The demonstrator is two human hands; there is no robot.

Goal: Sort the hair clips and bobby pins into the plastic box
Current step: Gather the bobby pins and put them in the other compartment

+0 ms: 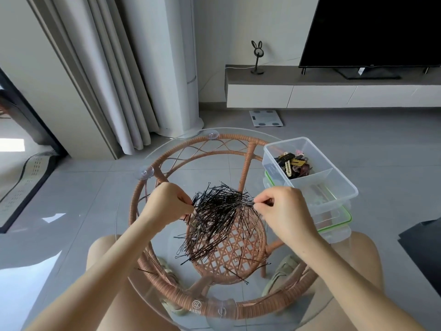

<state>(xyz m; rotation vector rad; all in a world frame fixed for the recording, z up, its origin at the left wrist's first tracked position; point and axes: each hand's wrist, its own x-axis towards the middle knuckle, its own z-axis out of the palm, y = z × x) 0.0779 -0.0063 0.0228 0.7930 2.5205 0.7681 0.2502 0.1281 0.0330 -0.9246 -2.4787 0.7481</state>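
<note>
Both hands, left (pixel 167 204) and right (pixel 284 209), pinch strands from a tangled heap of thin black wire bobby pins (pixel 214 225) on the round glass desk (pixel 133 235).

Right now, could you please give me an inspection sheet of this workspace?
Surface: round glass tabletop on a rattan frame.
Job's things: loose pile of black bobby pins mid-table; clear plastic box at the right edge, hair clips in its far compartment.
Clutter: green-edged lid beneath the box.
Hands: left hand and right hand each pinch pins at opposite sides of the pile.
Cables: white cable along the TV console.
Surroundings: television, bathroom scale on the floor, curtains.
</note>
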